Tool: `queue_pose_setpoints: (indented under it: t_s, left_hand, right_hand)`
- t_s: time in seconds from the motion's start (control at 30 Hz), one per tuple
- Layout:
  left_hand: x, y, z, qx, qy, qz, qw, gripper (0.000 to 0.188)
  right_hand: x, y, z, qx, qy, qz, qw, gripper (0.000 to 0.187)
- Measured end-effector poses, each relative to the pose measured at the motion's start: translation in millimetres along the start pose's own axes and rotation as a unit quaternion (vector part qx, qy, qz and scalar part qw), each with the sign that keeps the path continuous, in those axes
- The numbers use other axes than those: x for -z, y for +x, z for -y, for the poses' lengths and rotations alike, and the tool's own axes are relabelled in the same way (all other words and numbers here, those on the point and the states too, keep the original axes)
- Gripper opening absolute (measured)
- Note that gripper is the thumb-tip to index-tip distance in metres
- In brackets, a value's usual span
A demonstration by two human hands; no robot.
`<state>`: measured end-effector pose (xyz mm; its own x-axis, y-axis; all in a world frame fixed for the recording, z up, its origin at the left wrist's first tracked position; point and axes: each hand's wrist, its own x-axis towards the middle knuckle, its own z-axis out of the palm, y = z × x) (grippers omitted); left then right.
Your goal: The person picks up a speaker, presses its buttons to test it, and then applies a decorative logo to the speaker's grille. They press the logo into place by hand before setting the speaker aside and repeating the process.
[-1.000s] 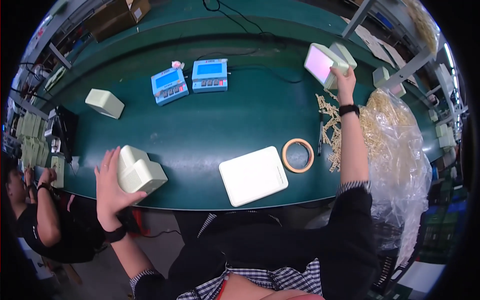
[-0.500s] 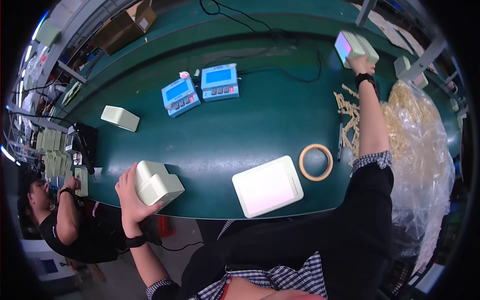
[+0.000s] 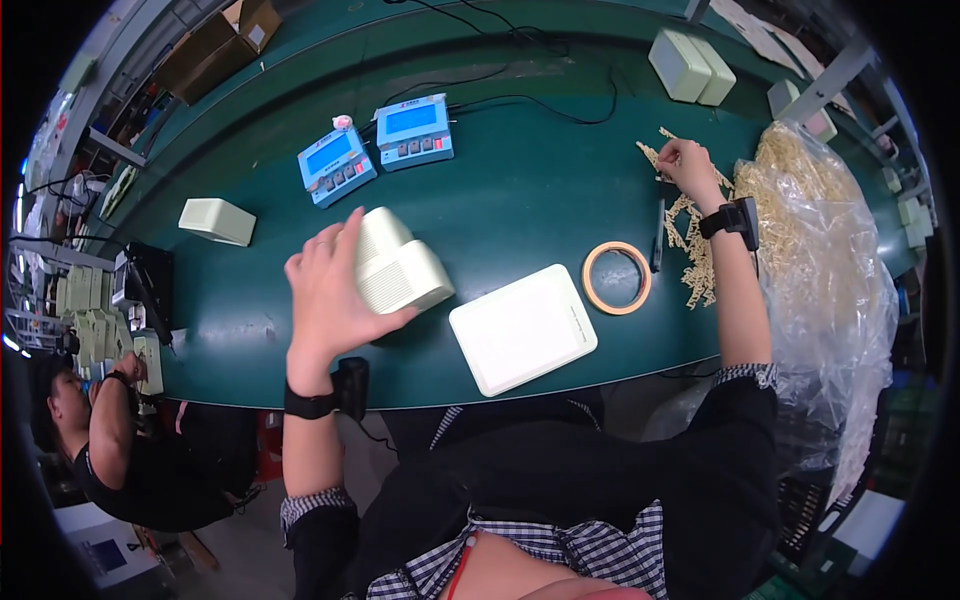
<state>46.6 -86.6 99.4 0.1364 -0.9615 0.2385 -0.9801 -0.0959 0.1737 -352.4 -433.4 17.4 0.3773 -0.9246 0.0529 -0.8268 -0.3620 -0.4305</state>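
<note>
My left hand is spread around a cream, stepped pair of ribbed plastic housings, thumb along the near side and fingers over the left side. It holds them tilted at the middle left of the green table. My right hand is over the far end of a scatter of small beige pieces, its thumb and forefinger pinched together. Whatever lies between those fingertips is too small to make out. Between my hands, a white, round-cornered panel device lies flat near the front edge.
A tape roll and a dark pen-like tool lie right of the panel. Two blue display boxes with cables stand behind. Cream housings stand far right, another housing left. A clear bag bulges rightward; a co-worker sits left.
My right hand has left the housings at the far right and come nearer, to the beige pieces. My left hand has carried its housings rightward and farther in over the table.
</note>
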Motion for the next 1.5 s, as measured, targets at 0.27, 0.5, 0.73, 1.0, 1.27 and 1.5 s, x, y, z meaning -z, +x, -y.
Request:
queue_pose_setpoints:
  t_s: [0.27,0.5,0.73,1.0,1.27,1.5]
  left_hand:
    - [-9,-2,-30,-0.006,-0.005,-0.012,1.000,0.112]
    - [-9,-14,-24,-0.021,-0.068,-0.071,0.995,0.105]
    - [9,-39,6,-0.019,-0.175,-0.152,0.973,0.091]
    - [13,-55,10,-0.023,-0.207,-0.228,0.951,0.068]
    - [18,-56,0,-0.050,-0.191,-0.273,0.942,0.045]
    - [8,-27,-8,-0.096,-0.284,-0.293,0.908,0.026]
  right_hand:
    - [-16,1,-8,0.105,-0.013,-0.176,0.979,0.016]
    - [-17,0,1,0.002,0.016,-0.119,0.993,0.014]
    - [2,3,27,0.083,-0.078,-0.193,0.975,0.019]
    - [-5,15,-9,0.042,-0.125,-0.191,0.973,0.023]
    - [10,-74,194,0.218,0.327,0.091,0.915,0.015]
    - [-15,-109,323,0.310,0.408,0.303,0.804,0.014]
